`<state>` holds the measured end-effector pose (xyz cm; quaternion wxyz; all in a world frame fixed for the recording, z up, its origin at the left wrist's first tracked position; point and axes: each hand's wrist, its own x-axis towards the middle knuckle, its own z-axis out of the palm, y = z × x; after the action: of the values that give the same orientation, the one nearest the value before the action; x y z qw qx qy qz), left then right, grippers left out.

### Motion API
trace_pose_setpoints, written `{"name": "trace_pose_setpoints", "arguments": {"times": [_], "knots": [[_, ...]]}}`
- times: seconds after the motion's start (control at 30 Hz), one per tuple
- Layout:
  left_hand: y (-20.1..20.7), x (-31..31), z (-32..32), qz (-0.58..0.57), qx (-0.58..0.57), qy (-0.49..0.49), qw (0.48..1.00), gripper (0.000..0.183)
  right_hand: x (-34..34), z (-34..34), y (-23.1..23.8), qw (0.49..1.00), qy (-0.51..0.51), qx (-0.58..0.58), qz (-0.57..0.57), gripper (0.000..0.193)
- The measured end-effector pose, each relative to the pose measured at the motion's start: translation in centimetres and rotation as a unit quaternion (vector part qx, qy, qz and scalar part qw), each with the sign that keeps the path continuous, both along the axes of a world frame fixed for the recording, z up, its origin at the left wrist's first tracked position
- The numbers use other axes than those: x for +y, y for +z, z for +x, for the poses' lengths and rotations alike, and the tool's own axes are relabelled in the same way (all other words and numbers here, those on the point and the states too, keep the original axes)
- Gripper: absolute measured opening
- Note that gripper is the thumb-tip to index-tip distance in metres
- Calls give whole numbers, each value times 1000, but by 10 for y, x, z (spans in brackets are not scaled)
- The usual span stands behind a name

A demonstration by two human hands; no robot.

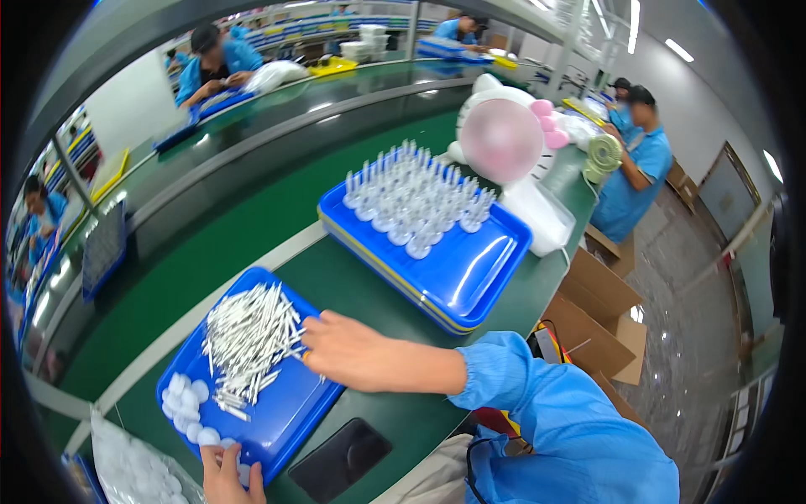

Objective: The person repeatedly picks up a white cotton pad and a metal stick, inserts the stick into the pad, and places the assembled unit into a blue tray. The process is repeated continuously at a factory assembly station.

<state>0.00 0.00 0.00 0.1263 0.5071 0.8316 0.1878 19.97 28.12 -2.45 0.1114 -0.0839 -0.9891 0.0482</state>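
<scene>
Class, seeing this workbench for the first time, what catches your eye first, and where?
Probably the heap of thin white sticks in the near blue tray, beside the right hand. Next, the clear upright pieces standing in the farther blue tray. Behind it, a white cat-eared object with a pink bow stands out.

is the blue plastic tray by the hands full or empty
Partly filled: the blue plastic tray holds slim white sticks and round white pieces, but bare blue floor shows beside them.
</scene>
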Motion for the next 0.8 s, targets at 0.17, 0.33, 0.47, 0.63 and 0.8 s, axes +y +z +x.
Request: {"name": "trace_pose_setpoints", "arguments": {"times": [0.17,0.33,0.47,0.63,0.8], "knots": [[33,10,39,16,22,-34,999,34,8,3,-7,996,50,-70,11,13],[40,9,39,18,48,-34,998,32,13,-11,-1,992,74,-101,28,16],[44,7,39,13,47,-38,998,34,20,-12,-7,992,93,-86,-1,16],[45,1,39,2,25,-21,999,37,12,2,36,915,58,-35,-397,19],[53,-3,43,-14,-8,9,1000,36,1,21,24,861,-61,91,-497,38]]}}
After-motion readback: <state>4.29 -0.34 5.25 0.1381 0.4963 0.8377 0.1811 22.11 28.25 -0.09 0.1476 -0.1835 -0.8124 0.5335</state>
